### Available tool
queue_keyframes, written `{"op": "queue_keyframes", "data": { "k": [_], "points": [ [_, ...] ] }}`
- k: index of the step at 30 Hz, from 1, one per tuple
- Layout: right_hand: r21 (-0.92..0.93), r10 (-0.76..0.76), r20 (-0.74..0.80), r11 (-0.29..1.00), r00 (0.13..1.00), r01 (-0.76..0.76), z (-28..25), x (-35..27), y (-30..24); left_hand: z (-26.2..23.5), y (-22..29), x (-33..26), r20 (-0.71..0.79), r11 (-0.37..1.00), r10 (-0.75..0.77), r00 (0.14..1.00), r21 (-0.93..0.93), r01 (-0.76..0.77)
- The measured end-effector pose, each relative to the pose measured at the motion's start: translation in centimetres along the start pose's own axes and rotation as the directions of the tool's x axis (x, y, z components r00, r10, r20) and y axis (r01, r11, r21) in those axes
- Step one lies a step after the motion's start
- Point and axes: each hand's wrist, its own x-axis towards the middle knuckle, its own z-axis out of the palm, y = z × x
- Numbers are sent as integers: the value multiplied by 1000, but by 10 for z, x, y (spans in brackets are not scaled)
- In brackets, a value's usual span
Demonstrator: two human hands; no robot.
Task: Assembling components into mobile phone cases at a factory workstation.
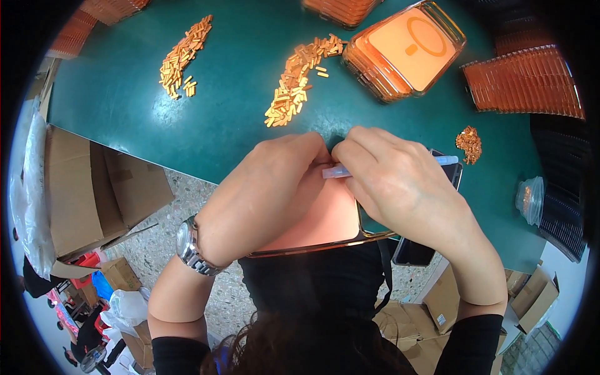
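A phone case [328, 222] with a pinkish-orange back and a shiny gold rim lies at the near edge of the table, close to my body. My left hand [269, 181] is closed on its left and upper part, the fingertips curled out of sight. In my right hand [400, 175] is a slim light-blue pen-like tool [336, 172]. One end points toward the left fingertips, and the other comes out past the knuckles. Both hands meet at the case's far edge; what lies between the fingertips is hidden. A dark phone [414, 252] lies partly under my right wrist.
Two piles of small gold pieces [287, 94] [184, 56] lie on the green table [237, 75]. Orange phone cases [400, 53] are stacked beyond my hands, with ribbed orange stacks [525, 81] at right. Small amber bits [469, 145] and clear round cups [530, 200] are nearer. Cardboard boxes [75, 187] stand left.
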Motion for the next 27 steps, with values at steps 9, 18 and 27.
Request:
{"op": "queue_keyframes", "data": {
  "k": [9,18,27],
  "points": [
    [-53,36,-50,998,998,-38,-7,-19,12,15,5,-5,-31,960,87,996,271,-75],
    [-213,-44,-61,977,997,30,13,-17,-1,14,2,-10,-42,975,47,998,221,-36],
    [-188,61,-146,978,987,-89,22,-16,-14,20,2,-14,-124,972,72,990,233,-41]
  ]
}}
